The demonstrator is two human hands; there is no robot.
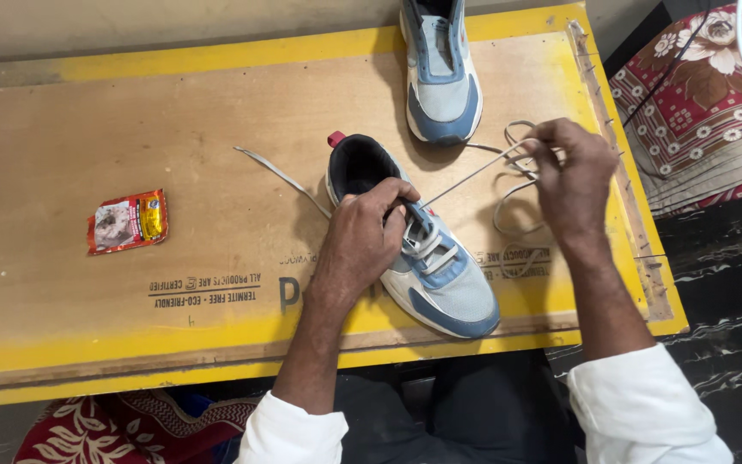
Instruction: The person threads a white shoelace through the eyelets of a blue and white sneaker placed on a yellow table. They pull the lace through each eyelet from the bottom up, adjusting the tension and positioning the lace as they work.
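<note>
A blue, grey and white sneaker (440,279) lies on the plywood tabletop (173,129), toe towards me. My left hand (362,241) grips its tongue and upper eyelets. A grey shoelace (474,172) runs taut from the eyelets up to my right hand (570,176), which pinches it to the right of the shoe. The lace's other end (281,172) trails loose to the left. More lace lies looped under my right hand.
A second matching sneaker (441,73) stands at the table's far edge. A small red and orange sachet (128,221) lies at the left. The tabletop has yellow edges. A floral red cloth (706,94) sits beyond the right edge, dark floor below.
</note>
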